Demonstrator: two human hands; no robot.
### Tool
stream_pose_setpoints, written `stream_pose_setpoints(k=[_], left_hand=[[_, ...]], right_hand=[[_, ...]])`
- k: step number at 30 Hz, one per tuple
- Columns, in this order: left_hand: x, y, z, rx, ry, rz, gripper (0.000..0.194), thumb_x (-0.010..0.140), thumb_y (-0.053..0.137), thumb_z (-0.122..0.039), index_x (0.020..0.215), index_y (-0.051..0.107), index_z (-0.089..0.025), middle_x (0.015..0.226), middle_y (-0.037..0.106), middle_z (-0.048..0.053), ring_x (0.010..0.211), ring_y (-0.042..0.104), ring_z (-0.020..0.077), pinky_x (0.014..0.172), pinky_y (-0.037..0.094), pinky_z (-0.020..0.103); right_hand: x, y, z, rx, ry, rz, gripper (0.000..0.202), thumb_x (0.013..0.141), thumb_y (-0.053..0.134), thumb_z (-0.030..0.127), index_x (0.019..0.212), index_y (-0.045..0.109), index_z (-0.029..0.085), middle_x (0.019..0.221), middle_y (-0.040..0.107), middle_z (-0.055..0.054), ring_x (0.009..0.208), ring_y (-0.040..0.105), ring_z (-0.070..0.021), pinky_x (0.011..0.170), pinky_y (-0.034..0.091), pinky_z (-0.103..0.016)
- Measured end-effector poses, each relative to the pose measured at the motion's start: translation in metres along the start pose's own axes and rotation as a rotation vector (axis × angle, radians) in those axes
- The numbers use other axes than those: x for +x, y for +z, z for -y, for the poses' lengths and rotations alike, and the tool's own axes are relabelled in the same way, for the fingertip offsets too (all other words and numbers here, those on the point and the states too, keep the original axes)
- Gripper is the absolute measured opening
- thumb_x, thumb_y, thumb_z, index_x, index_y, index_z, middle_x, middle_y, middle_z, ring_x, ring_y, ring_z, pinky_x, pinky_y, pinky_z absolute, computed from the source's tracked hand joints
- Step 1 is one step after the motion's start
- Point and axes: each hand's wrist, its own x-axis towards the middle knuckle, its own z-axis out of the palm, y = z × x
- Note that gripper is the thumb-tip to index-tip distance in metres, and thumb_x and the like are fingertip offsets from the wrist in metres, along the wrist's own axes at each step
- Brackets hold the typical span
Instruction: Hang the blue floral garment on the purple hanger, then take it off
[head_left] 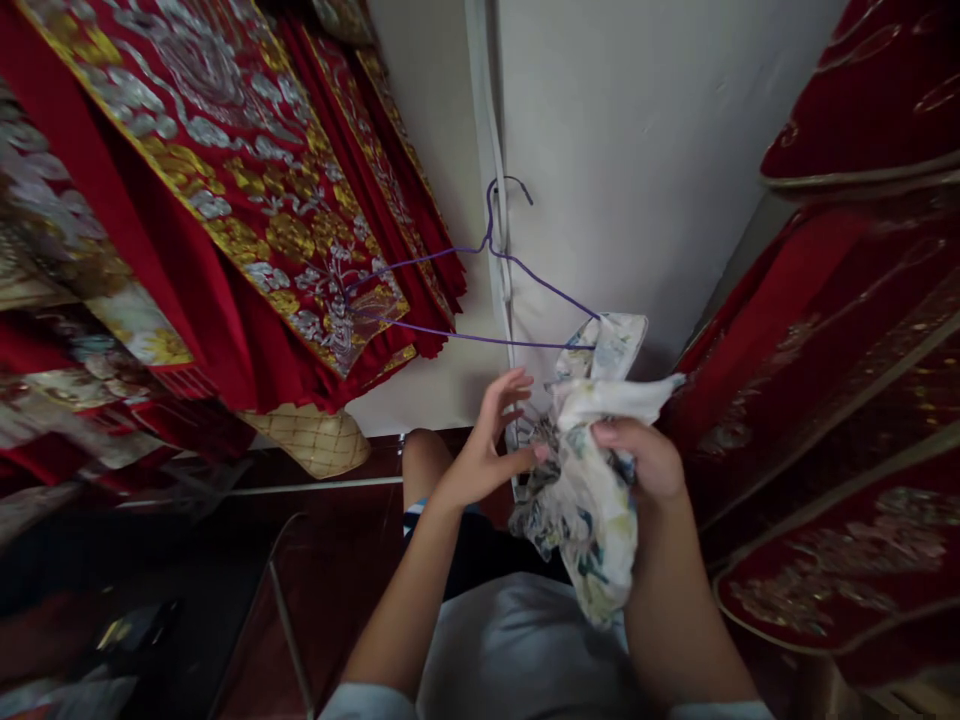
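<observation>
A purple wire hanger [536, 285] hangs against the pale wall, its hook at the top. One part of a white floral garment [600, 520] is on the hanger's right end; the rest hangs bunched below it. My right hand [649, 458] grips the garment's fabric, thumb on top. My left hand [491, 445] is at the garment's left side with its fingers apart, the thumb close to a gathered, frilly part; whether it touches the fabric is unclear.
Red garments with gold and silver embroidery [292, 220] hang at the left. More red embroidered garments [795, 330] hang at the right. A pipe [487, 130] runs down the wall behind the hanger. A thin metal bar [289, 620] stands at the lower left.
</observation>
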Motion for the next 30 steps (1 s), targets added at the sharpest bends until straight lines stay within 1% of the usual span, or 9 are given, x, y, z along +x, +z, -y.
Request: stream_pose_setpoints(k=[3,6,10,13,17,20,24,27,30], left_hand=[[0.008,0.002,-0.031,-0.003,0.077,0.182,0.052,0.082,0.068,-0.029,0.131,0.054,-0.027,0.137,0.052,0.008,0.128,0.047,0.0302,0.109,0.037,0.043],[0.006,0.005,-0.033,0.043,-0.010,0.286,0.038,0.084,0.065,-0.032,0.120,0.062,-0.022,0.113,0.065,0.007,0.107,0.060,0.0267,0.096,0.046,0.038],[-0.002,0.007,-0.002,0.237,-0.108,0.339,0.025,0.088,0.060,-0.036,0.096,0.068,-0.015,0.091,0.068,0.006,0.089,0.061,0.0213,0.083,0.048,0.031],[-0.006,0.002,0.025,0.383,-0.172,0.388,0.029,0.089,0.057,-0.041,0.084,0.066,-0.013,0.081,0.066,0.005,0.076,0.059,0.0172,0.073,0.046,0.027],[-0.012,-0.031,0.045,0.579,-0.309,0.412,0.037,0.088,0.055,-0.050,0.079,0.065,-0.015,0.074,0.065,0.002,0.066,0.056,0.0148,0.064,0.042,0.024],[-0.015,-0.082,0.042,0.826,-0.418,0.293,0.042,0.087,0.052,-0.054,0.074,0.065,-0.017,0.070,0.065,0.003,0.066,0.057,0.0172,0.063,0.041,0.025],[-0.015,-0.150,0.021,1.030,-0.469,0.167,0.045,0.090,0.043,-0.055,0.077,0.066,-0.017,0.076,0.068,0.007,0.072,0.062,0.0215,0.068,0.043,0.028],[-0.014,-0.172,0.002,1.173,-0.434,0.097,0.049,0.093,0.035,-0.055,0.081,0.066,-0.018,0.084,0.069,0.009,0.077,0.064,0.0226,0.072,0.044,0.029],[-0.010,-0.172,-0.012,1.318,-0.441,0.059,0.052,0.095,0.028,-0.053,0.085,0.067,-0.019,0.089,0.071,0.011,0.082,0.065,0.0242,0.073,0.043,0.029]], right_hand=[[-0.013,0.004,0.001,-0.047,0.075,0.170,0.028,0.046,0.082,0.027,0.071,0.071,0.019,0.061,0.069,0.000,0.050,0.062,-0.0173,0.049,0.051,-0.027],[-0.021,-0.004,0.004,-0.002,0.142,0.248,0.028,0.049,0.080,0.029,0.073,0.072,0.017,0.063,0.071,-0.003,0.052,0.064,-0.0203,0.050,0.053,-0.030],[-0.025,-0.028,0.014,0.064,0.099,0.105,0.030,0.052,0.075,0.036,0.075,0.072,0.018,0.066,0.073,-0.008,0.063,0.070,-0.0306,0.054,0.057,-0.038],[-0.029,-0.037,0.021,0.020,0.100,0.136,0.035,0.056,0.074,0.044,0.081,0.072,0.019,0.075,0.074,-0.011,0.082,0.071,-0.0363,0.064,0.059,-0.043],[-0.023,-0.034,0.031,-0.113,0.010,0.198,0.037,0.059,0.078,0.036,0.091,0.069,0.021,0.084,0.074,-0.008,0.080,0.071,-0.0307,0.068,0.057,-0.041],[0.012,-0.031,0.042,-0.440,-0.148,0.199,0.036,0.056,0.081,0.023,0.090,0.067,0.019,0.084,0.072,-0.005,0.073,0.068,-0.0233,0.065,0.054,-0.033],[0.099,-0.034,0.048,-0.906,-0.493,0.102,0.018,0.060,0.071,0.017,0.077,0.066,0.016,0.069,0.065,0.000,0.064,0.060,-0.0167,0.061,0.048,-0.027],[0.164,-0.037,0.038,-0.997,-0.705,-0.020,0.040,0.063,0.065,0.016,0.102,0.068,0.015,0.085,0.070,-0.003,0.075,0.062,-0.0189,0.072,0.049,-0.030],[0.208,-0.038,0.021,-0.992,-0.670,-0.049,0.044,0.069,0.057,0.015,0.112,0.066,0.015,0.100,0.072,-0.007,0.092,0.065,-0.0220,0.087,0.048,-0.034]])
